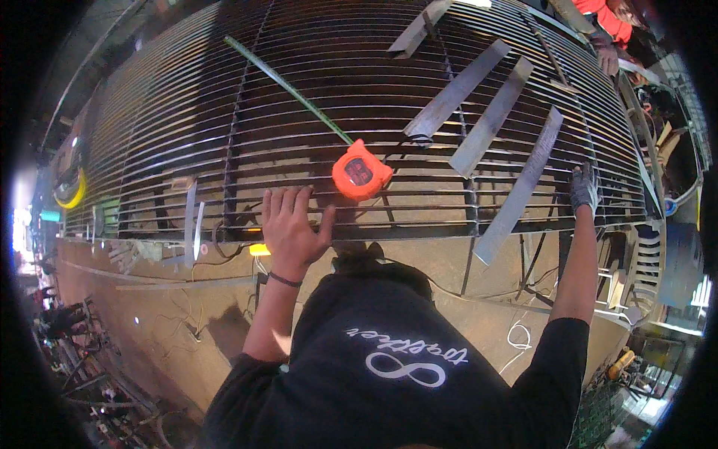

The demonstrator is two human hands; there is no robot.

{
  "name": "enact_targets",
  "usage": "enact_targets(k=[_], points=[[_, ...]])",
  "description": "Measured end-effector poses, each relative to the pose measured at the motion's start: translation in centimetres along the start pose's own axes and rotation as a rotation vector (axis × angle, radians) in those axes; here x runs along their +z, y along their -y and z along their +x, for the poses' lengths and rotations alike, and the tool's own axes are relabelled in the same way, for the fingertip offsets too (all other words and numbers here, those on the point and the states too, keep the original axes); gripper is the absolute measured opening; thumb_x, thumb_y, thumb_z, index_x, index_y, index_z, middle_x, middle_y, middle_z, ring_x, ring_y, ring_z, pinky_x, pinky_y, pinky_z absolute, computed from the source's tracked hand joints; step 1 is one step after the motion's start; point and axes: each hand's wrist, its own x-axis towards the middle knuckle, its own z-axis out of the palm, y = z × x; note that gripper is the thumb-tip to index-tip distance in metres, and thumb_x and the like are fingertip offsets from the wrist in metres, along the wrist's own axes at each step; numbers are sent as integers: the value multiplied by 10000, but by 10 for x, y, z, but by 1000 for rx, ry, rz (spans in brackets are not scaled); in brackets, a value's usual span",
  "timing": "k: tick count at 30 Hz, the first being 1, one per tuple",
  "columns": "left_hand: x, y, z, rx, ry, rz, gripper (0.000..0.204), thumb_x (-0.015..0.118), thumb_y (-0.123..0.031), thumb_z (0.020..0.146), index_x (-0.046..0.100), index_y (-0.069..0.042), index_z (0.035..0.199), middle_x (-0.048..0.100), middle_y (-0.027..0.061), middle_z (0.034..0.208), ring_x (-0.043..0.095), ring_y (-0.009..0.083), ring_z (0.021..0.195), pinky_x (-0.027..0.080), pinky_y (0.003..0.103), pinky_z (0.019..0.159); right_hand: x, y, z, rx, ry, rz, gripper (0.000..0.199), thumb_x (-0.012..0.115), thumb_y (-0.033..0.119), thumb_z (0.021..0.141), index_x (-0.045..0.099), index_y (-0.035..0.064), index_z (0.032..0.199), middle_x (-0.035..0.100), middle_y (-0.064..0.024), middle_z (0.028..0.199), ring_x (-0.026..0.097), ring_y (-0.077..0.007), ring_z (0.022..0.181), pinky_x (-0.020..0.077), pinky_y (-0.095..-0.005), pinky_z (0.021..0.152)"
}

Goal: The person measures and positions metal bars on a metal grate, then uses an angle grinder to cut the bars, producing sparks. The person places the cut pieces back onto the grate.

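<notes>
My bare left hand (292, 228) lies flat on the near edge of a metal grating (299, 108), its fingers stretched forward and thumb apart. Just beyond its thumb, an orange tape measure (362, 173) rests on the bars. Its green blade (288, 87) runs out toward the far left. My right hand (584, 188), in a grey glove, rests on the bars near the right end, fingers pointing forward with nothing visible in them. Closest to it is a flat metal strip (521, 185) that overhangs the near edge. Two more flat strips (458, 91) (492, 116) lie farther in.
A piece of angle metal (420, 28) lies at the far side. At the far right, a person in orange (607, 19) has a gloved hand (606, 58) by the grating. A yellow ring-shaped thing (71, 191) is at far left. Cables (518, 337) lie on the floor.
</notes>
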Motion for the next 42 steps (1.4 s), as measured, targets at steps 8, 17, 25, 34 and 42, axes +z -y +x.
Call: enact_targets(k=[8,17,25,34,42], points=[[5,6,-1,-28,-4,-37,467,721,-432,892,706,-36,1140,695,127,1155,617,341,1149,368,527,1171,6,-3,19,-17,14,-27,669,356,596,1079,380,233,1641,380,-77,1696,326,-308,1569,250,-554,1253],[17,11,-4,-15,-12,38,487,737,-413,887,711,-23,1177,695,184,1192,608,384,1197,386,525,1157,-30,32,4,26,180,57,681,412,595,1041,473,178,1575,454,-141,1635,392,-340,1530,266,-642,1228],[15,4,-6,12,-64,15,445,726,-327,891,708,-24,1216,678,165,1289,584,397,1265,407,528,1158,-46,35,-23,96,116,80,687,337,574,1073,339,221,1662,277,-42,1745,218,-303,1617,83,-633,1289],[26,19,-18,88,-56,66,531,638,-341,972,635,-60,1423,538,180,1558,436,392,1500,360,532,1216,-61,42,-28,91,134,57,699,331,552,1082,303,178,1672,287,-62,1740,187,-305,1625,51,-624,1294],[25,13,-17,109,-115,9,408,621,-238,964,718,-37,1306,694,148,1388,603,370,1361,410,523,1191,-65,44,-32,79,107,121,686,379,529,1079,348,147,1647,278,-69,1739,168,-298,1627,105,-659,1284]])
